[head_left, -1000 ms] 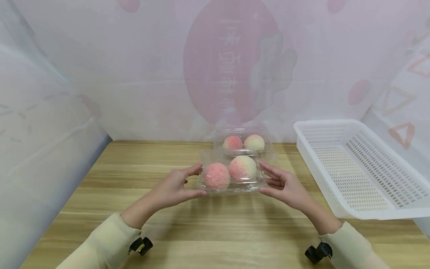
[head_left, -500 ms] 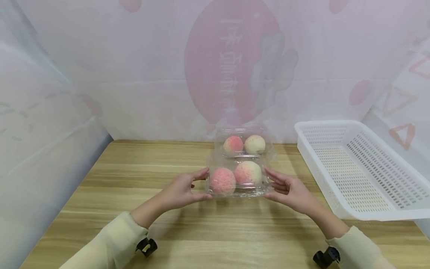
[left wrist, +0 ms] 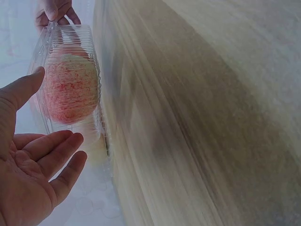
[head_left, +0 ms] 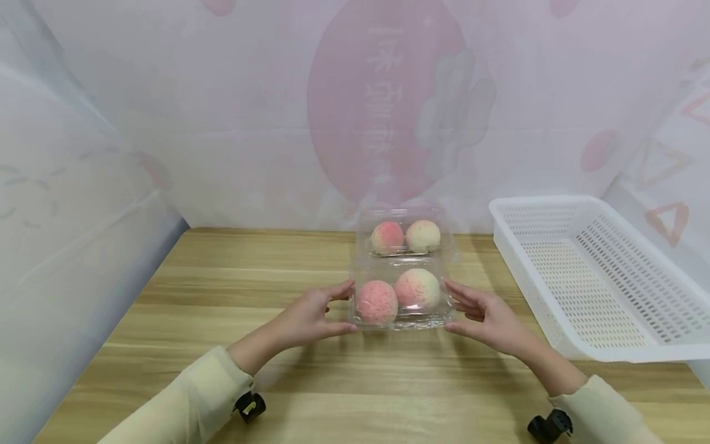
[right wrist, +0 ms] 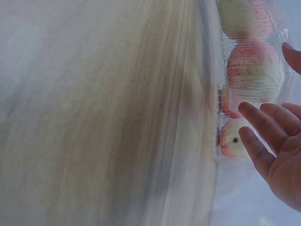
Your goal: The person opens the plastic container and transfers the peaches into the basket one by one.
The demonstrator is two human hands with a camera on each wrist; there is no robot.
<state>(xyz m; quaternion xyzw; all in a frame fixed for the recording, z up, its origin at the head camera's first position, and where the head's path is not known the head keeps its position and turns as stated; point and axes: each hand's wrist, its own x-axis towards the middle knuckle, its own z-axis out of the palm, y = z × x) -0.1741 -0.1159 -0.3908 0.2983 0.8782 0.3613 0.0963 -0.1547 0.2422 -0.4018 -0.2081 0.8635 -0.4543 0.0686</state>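
Observation:
Both hands hold a clear plastic clamshell box by its two short ends, close over the wooden table. My left hand pinches the left end between thumb and fingers. At the right end, my right hand does the same. Inside lie a pink peach and a pink-and-cream peach. Just behind stands a second clear box, with a pink peach and a paler peach in it. From the left wrist, the held box shows its ribbed side.
A white perforated plastic basket stands at the right side of the wooden table. A pale printed sheet rises along the back edge, just behind the far box. More sheeting closes off the left side.
The held box has shifted right and slightly toward me, with both hands still on its ends, and now lines up in front of the far box. The far box and basket have stayed put.

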